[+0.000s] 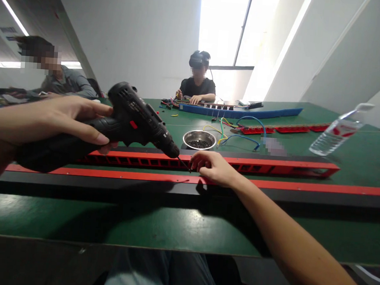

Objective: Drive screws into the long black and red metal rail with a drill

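A black cordless drill (pixel 136 117) is gripped by my left hand (pixel 71 119), its thin bit (pixel 184 163) slanting down to the right. Close to the bit's tip, my right hand (pixel 216 168) has its fingers curled into a pinch; a tiny dark thing shows there, too small to name. Both hands are above a long red and black metal strip (pixel 161 177) that lies across the table. Just behind it is a second red strip (pixel 298 169) with a row of rectangular openings, partly covered by my hands and the drill.
A metal bowl (pixel 199 139) of small dark pieces stands behind the strips. Coloured wires (pixel 239 137), red strip parts (pixel 285 128) and a tilted-looking plastic bottle (pixel 338 131) are on the green table (pixel 171 228). A person (pixel 199 84) works across by a blue strip (pixel 237 113); another person (pixel 67 79) sits left.
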Demonstrator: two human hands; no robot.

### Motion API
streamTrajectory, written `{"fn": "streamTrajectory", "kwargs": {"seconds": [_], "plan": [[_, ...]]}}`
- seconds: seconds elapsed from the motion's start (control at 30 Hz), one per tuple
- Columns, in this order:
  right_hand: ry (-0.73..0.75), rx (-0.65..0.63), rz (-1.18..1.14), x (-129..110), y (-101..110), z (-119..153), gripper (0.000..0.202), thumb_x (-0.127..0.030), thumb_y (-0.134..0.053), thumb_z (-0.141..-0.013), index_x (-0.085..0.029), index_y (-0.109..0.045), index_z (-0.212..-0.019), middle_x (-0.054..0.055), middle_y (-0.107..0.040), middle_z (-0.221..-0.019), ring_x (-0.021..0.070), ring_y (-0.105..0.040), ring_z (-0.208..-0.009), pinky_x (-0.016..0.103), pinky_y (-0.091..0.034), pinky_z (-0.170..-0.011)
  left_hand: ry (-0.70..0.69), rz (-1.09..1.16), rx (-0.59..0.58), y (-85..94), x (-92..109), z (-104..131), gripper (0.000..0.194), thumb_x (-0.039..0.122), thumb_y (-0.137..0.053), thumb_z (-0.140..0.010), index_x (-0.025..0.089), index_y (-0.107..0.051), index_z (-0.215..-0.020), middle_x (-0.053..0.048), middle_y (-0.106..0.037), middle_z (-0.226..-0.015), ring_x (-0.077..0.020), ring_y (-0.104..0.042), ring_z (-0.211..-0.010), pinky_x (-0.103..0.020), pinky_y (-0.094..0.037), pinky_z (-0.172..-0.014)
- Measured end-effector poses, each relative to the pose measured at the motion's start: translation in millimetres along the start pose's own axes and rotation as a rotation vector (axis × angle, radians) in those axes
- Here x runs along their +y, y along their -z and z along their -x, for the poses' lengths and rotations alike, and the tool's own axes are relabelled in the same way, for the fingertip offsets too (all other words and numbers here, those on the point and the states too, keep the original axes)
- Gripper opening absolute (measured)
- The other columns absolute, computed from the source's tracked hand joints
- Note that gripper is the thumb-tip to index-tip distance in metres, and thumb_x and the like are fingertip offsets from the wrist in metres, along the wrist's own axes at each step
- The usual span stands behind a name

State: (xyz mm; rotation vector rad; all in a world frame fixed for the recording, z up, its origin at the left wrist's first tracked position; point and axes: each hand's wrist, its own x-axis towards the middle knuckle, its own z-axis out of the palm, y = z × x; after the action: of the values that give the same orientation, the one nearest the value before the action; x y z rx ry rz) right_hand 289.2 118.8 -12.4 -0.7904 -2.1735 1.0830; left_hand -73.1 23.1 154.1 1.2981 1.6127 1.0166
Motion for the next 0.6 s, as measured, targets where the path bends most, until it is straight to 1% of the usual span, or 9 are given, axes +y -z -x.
{"fn": "streamTrajectory", "kwargs": {"seconds": [0.03,0.1,0.13,0.2,0.27,0.33,0.37,0.43,0.6], "plan": [[-0.019,0.076,-0.048,3,1,-2,0.030,-0.010,-0.053,-0.068,-0.017,-0.070,-0.092,0.005,-0.074,-0.086,0.0175,-0.067,-0.075,0.029,-0.052,-0.069,-0.033,-0.071,-0.071,-9.3,-7,3,0.055,0.004,-0.080,-0.068,0.007,-0.071,-0.122,-0.004,-0.075,-0.096,-0.0291,-0.077,-0.083,-0.032,-0.062,-0.062],[-0.051,0.229,-0.122,9,3,-7,0.027,-0.012,-0.049,-0.068,-0.017,-0.067,-0.087,0.005,-0.072,-0.081,0.0173,-0.066,-0.069,0.030,-0.052,-0.066,-0.039,-0.054,-0.103,-30.0,-26,8,0.050,0.015,-0.084,-0.070,0.007,-0.071,-0.118,-0.006,-0.075,-0.084,-0.0250,-0.075,-0.067,-0.028,-0.060,-0.055],[-0.065,0.298,-0.139,12,4,-9,0.025,-0.014,-0.048,-0.069,-0.017,-0.066,-0.086,0.005,-0.071,-0.079,0.0175,-0.065,-0.067,0.030,-0.052,-0.065,-0.031,0.022,-0.107,-41.2,-37,9,0.047,0.020,-0.084,-0.072,0.007,-0.070,-0.116,-0.007,-0.075,-0.081,-0.0232,-0.074,-0.064,-0.027,-0.060,-0.056],[-0.081,0.423,-0.129,19,7,-13,0.022,-0.018,-0.049,-0.072,-0.018,-0.066,-0.086,0.005,-0.070,-0.078,0.0189,-0.066,-0.069,0.031,-0.052,-0.066,0.003,0.219,-0.084,-64.0,-62,11,0.038,0.024,-0.081,-0.076,0.009,-0.070,-0.109,-0.008,-0.074,-0.082,-0.0195,-0.071,-0.068,-0.021,-0.058,-0.060],[-0.095,0.547,-0.102,24,10,-16,0.019,-0.022,-0.052,-0.077,-0.018,-0.066,-0.088,0.006,-0.071,-0.082,0.0206,-0.068,-0.078,0.032,-0.052,-0.069,0.046,0.443,-0.036,-84.5,-85,12,0.033,0.019,-0.082,-0.074,0.010,-0.069,-0.104,-0.009,-0.074,-0.090,-0.0178,-0.071,-0.075,-0.021,-0.059,-0.070],[-0.106,0.648,-0.086,28,13,-17,0.018,-0.026,-0.055,-0.080,-0.018,-0.065,-0.093,0.006,-0.072,-0.087,0.0210,-0.069,-0.083,0.032,-0.053,-0.073,0.081,0.585,-0.051,-99.2,-103,12,0.029,0.015,-0.079,-0.074,0.013,-0.069,-0.102,-0.007,-0.073,-0.091,-0.0168,-0.068,-0.076,-0.023,-0.060,-0.070],[-0.109,0.680,-0.081,29,14,-17,0.018,-0.027,-0.056,-0.081,-0.018,-0.064,-0.095,0.007,-0.072,-0.089,0.0209,-0.069,-0.084,0.033,-0.053,-0.075,0.080,0.625,-0.063,-103.9,-110,12,0.026,0.014,-0.078,-0.075,0.013,-0.068,-0.100,-0.007,-0.072,-0.090,-0.0166,-0.067,-0.076,-0.024,-0.060,-0.071],[-0.114,0.698,-0.061,30,15,-18,0.020,-0.029,-0.059,-0.082,-0.018,-0.065,-0.098,0.007,-0.072,-0.090,0.0204,-0.069,-0.083,0.034,-0.053,-0.077,0.078,0.658,-0.081,-108.1,-117,12,0.022,0.014,-0.076,-0.077,0.014,-0.068,-0.098,-0.006,-0.070,-0.090,-0.0163,-0.066,-0.077,-0.026,-0.059,-0.073],[-0.139,0.612,0.033,24,13,-16,0.021,-0.026,-0.065,-0.083,-0.015,-0.069,-0.101,0.009,-0.073,-0.091,0.0197,-0.068,-0.081,0.033,-0.053,-0.075,0.076,0.664,-0.098,-105.6,-118,13,0.022,0.013,-0.076,-0.076,0.014,-0.068,-0.096,-0.006,-0.070,-0.089,-0.0162,-0.065,-0.076,-0.024,-0.058,-0.071]]}}
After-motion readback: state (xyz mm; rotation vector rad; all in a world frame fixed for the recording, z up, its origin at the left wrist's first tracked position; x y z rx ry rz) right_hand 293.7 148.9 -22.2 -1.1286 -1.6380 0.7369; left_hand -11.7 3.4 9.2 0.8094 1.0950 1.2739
